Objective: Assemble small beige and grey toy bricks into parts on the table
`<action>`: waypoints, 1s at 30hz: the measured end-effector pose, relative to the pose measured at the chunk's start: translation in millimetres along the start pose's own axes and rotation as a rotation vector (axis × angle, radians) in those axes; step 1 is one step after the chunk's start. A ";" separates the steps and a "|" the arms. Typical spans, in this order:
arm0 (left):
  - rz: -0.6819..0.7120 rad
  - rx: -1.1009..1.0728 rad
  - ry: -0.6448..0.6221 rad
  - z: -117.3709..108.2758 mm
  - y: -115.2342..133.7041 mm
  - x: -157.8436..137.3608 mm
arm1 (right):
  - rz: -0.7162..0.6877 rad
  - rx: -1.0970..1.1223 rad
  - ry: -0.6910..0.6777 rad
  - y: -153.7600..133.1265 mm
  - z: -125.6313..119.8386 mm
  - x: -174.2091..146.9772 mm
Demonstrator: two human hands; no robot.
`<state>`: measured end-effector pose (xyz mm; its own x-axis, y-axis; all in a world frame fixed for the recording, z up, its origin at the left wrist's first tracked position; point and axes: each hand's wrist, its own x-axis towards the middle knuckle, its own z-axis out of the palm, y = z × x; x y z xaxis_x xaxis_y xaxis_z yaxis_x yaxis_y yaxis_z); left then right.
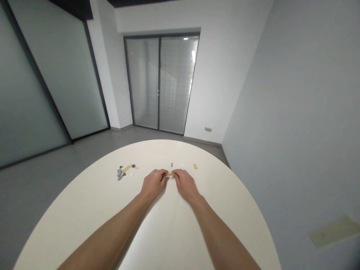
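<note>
Between my two hands, just over the middle of the white round table (168, 232), is a small tan piece (170, 174) that looks like a toy building brick. My left hand (154, 181) pinches its left end with thumb and fingers. At its right end my right hand (185, 183) grips it the same way. Beyond the hands lie a small grey piece (172, 164) and, farther right, a flat tan piece (195, 166). The fingertips cover both ends of the held piece, and its finer detail is too small to make out.
Left of my hands lies a loose group of small pieces, with grey pieces (119, 173), a long tan piece (126, 168) and a dark piece (133, 165). Past the table stand a glass door (160, 82) and a plain wall (298, 112) on the right.
</note>
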<state>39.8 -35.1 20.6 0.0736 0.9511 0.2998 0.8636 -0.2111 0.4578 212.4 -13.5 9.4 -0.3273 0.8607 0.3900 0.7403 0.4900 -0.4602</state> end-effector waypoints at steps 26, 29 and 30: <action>0.020 -0.037 0.037 2.2 -0.4 0.0 | 0.009 0.030 0.031 -1.3 1.6 -0.1; 0.020 -0.030 0.037 2.5 -0.4 0.5 | 0.002 0.038 0.034 -0.9 2.4 -0.3; 0.024 -0.029 0.039 2.7 -0.5 0.7 | 0.000 0.040 0.035 -0.8 2.5 -0.4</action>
<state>40.7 -33.7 18.4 0.0738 0.9365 0.3429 0.8471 -0.2403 0.4739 210.5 -13.8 7.6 -0.3056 0.8558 0.4173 0.7164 0.4954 -0.4913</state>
